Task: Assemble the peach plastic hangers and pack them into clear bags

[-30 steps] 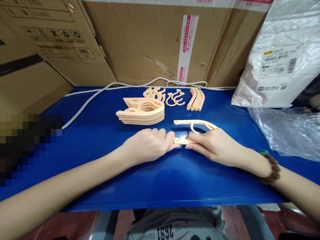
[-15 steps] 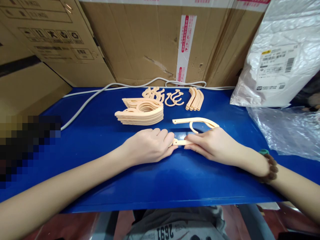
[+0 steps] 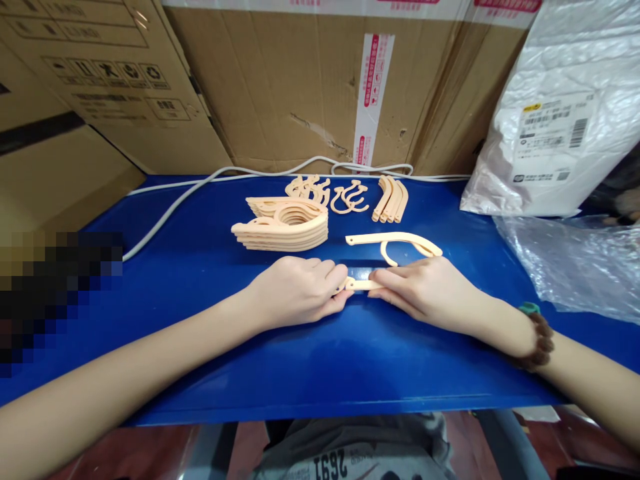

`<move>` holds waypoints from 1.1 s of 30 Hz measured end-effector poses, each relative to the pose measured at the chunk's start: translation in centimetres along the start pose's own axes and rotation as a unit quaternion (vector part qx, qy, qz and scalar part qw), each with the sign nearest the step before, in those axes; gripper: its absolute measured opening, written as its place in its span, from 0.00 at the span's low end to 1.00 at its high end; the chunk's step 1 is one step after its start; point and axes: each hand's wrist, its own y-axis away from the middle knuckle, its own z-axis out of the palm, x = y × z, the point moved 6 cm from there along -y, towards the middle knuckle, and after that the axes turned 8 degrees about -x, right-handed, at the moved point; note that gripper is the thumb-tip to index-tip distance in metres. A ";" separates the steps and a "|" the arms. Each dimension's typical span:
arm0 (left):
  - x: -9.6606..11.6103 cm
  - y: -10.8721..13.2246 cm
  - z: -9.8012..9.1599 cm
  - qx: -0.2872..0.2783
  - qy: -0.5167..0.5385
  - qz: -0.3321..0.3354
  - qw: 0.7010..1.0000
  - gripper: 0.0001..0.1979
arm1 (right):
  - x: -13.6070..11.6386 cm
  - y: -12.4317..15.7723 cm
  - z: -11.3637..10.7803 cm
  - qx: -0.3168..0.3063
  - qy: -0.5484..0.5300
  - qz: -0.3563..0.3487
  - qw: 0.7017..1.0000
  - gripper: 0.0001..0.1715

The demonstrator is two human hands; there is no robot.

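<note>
My left hand (image 3: 303,288) is closed, its fingertips pinching a small cream plastic hanger piece (image 3: 341,287) that they mostly cover. From the right, my right hand (image 3: 423,288) grips a straight-ended cream hanger arm (image 3: 359,285), its far half hidden under the palm. The two parts meet end to end just above the blue table (image 3: 310,373). Just beyond my right hand lies another hanger arm (image 3: 383,237) with a hook (image 3: 385,255) beside it, apparently joined. A stack of folded cream hangers (image 3: 280,233) stands beyond my left hand.
Loose hanger hooks (image 3: 350,197), a heap of more hooks (image 3: 307,189) and several loose arms (image 3: 390,199) lie at the back. Behind them run a white cable (image 3: 175,212) and cardboard boxes (image 3: 300,87). A white parcel bag (image 3: 540,147) and clear plastic wrap (image 3: 580,267) occupy the right.
Both hands keep nearly the same place and grip. The joint between the two held pieces has shifted very slightly, and a little more of the left piece shows.
</note>
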 end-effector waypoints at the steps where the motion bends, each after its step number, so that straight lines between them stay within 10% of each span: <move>1: 0.0 0.0 0.0 0.001 0.004 -0.001 1.000 0.16 | 0.0 0.0 0.0 0.000 0.000 0.000 1.000 0.24; 33: 0.5 0.1 0.1 0.008 0.054 0.033 0.998 0.17 | 0.3 -0.1 -0.1 -0.026 -0.051 -0.035 0.998 0.22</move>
